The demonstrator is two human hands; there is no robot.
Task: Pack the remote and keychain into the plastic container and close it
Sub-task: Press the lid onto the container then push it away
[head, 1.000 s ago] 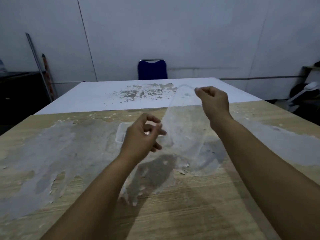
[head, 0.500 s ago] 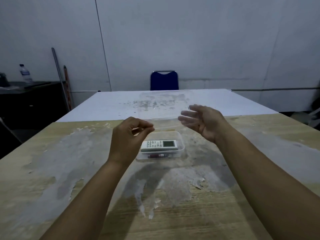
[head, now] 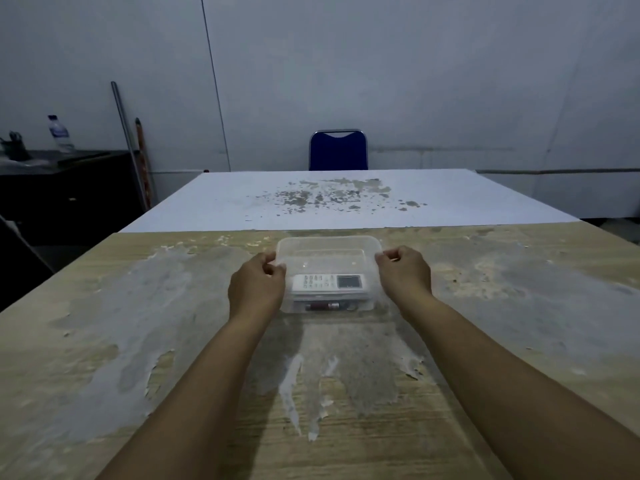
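A clear plastic container (head: 369,304) rests on the worn wooden table (head: 104,341). Inside lies a white remote (head: 327,283) with a grey screen at its right end. In front of it, along the near wall, a dark red keychain (head: 325,306) shows through the plastic. A clear lid (head: 329,252) sits over the container, its far side higher than the near one. My left hand (head: 256,287) pinches the lid's left edge and my right hand (head: 403,271) pinches its right edge.
A white tabletop (head: 242,199) with flaked patches adjoins the far side. A blue chair (head: 337,150) stands behind it. At the far left a dark cabinet (head: 69,181) carries a water bottle (head: 60,133), and poles (head: 130,143) lean on the wall.
The lid was held up in the air a second ago. Both hands have come down and forward, and now hold it by its two ends over the container.
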